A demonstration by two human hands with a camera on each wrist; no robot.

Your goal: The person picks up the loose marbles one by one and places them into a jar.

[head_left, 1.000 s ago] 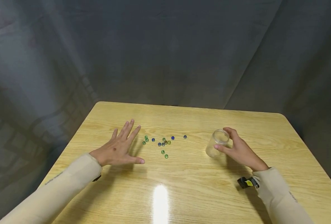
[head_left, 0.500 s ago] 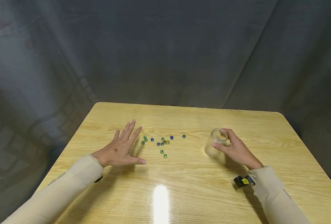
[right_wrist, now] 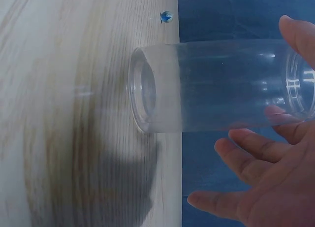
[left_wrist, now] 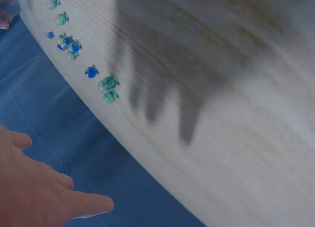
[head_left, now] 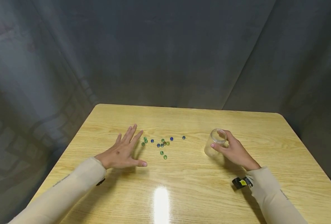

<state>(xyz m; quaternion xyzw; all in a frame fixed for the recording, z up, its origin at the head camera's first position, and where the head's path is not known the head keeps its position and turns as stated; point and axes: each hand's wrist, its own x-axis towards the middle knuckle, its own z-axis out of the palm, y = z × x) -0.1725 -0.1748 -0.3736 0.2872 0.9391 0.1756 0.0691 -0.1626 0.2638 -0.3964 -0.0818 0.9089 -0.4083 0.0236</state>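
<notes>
My left hand point(head_left: 120, 154) hovers over the table with its fingers spread, just left of the marbles; it holds nothing. In the left wrist view the hand point(left_wrist: 39, 190) shows at the lower left, apart from the green marbles point(left_wrist: 108, 83). Several green and blue marbles lie loosely scattered mid-table, among them a blue marble point(head_left: 171, 139) and a green marble point(head_left: 165, 157). My right hand point(head_left: 236, 151) grips a clear jar point(head_left: 214, 147) near its rim, thumb on the near side. The right wrist view shows the jar point(right_wrist: 221, 86) with no marbles inside and the hand point(right_wrist: 275, 173) at its mouth end.
The wooden table point(head_left: 182, 186) has a bright light reflection near its front. A dark curtain point(head_left: 165, 56) hangs behind and beside the table. One blue marble point(head_left: 183, 137) lies apart, between the others and the jar. A black wrist device point(head_left: 239, 183) sits at the right sleeve.
The jar and my right hand appear slightly further left in the head view. My left hand has shifted a little right and nearer in the picture, still spread. The marbles keep their arrangement.
</notes>
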